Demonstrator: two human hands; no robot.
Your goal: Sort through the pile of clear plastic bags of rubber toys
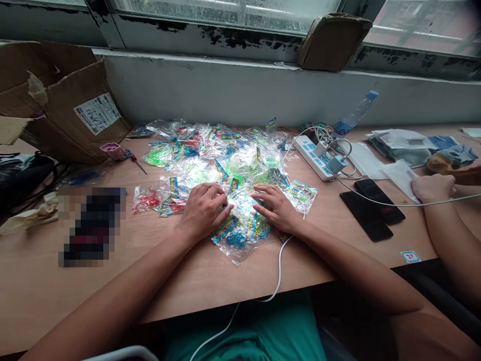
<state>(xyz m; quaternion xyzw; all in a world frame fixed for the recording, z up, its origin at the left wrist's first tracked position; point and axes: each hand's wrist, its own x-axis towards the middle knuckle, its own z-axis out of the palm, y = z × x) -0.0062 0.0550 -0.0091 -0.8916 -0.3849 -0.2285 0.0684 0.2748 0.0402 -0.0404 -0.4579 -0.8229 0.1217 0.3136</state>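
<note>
A heap of clear plastic packets with bright printed labels and green, red and blue contents covers the middle of the table. My left hand rests at the heap's near left side, fingers bent but apart. Opposite it, my right hand lies on the near right side with its fingers spread. Between and below the hands is a packet with blue contents. I see nothing gripped in either hand. Glare off the plastic hides some detail under the fingertips.
Left of the heap stand an open cardboard box, a screwdriver and a pink object. On the right are a power strip, a plastic bottle and phones. Another person's hand rests at far right.
</note>
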